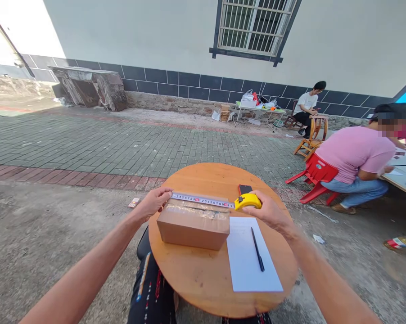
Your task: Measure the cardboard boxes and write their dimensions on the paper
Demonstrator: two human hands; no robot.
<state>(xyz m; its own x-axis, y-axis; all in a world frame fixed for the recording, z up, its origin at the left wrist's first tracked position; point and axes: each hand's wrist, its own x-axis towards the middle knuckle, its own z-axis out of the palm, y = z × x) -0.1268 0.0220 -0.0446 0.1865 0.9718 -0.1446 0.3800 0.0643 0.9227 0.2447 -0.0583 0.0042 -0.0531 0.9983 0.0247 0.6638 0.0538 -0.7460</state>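
Note:
A brown cardboard box (192,222) sealed with tape lies on a round wooden table (203,279). Along its far top edge runs the white blade of a tape measure (203,200). My left hand (155,202) pinches the blade's free end at the box's left corner. My right hand (268,211) grips the yellow tape measure case (247,201) at the box's right corner. A white sheet of paper (246,265) lies to the right of the box with a black pen (257,249) on it. A dark phone (245,189) rests just beyond the case.
A person in a pink shirt (354,157) sits on a red chair (319,173) at a table on the right. Another person (307,108) sits by the far wall near a cluttered low table (260,108). The ground is brick paving and concrete.

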